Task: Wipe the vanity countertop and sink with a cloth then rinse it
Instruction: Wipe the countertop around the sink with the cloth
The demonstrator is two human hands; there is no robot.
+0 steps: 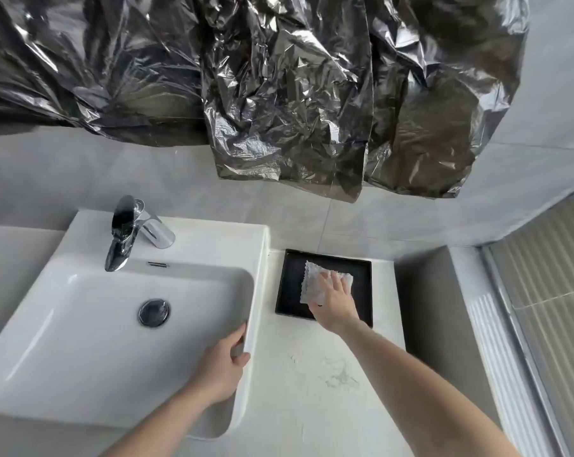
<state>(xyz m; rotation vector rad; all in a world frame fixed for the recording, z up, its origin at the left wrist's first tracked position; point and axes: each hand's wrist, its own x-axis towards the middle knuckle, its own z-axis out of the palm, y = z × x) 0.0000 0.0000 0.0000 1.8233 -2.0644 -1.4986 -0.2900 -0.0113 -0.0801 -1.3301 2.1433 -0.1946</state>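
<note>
On the left we see the white sink point(81, 341), a big square bowl with a round metal drain point(154, 312) near its middle. The shiny faucet point(124, 235) stands at the bowl's 12 o'clock edge, and its spout points down into the bowl.

Our left hand point(224, 364) holds the sink's right rim, at about 4 o'clock from the drain. The fingers curl over the edge into the bowl and the thumb sits on the outside wall, so this hand is clamped on the rim.

Next comes the white countertop point(312, 374), with faint grey marks on it. At its far end, at 12 o'clock, lies a black tray point(290, 291).

Our right hand point(333, 300) reaches out over the tray. Its fingers are straight and a little spread, and they press flat on a white cloth point(312, 285). The cloth lies inside the tray, with wavy edges. Its long side runs from near to far, and our fingers point toward 11 o'clock.

Crinkly dark plastic sheets point(279, 94) hang on the grey wall above.
</note>
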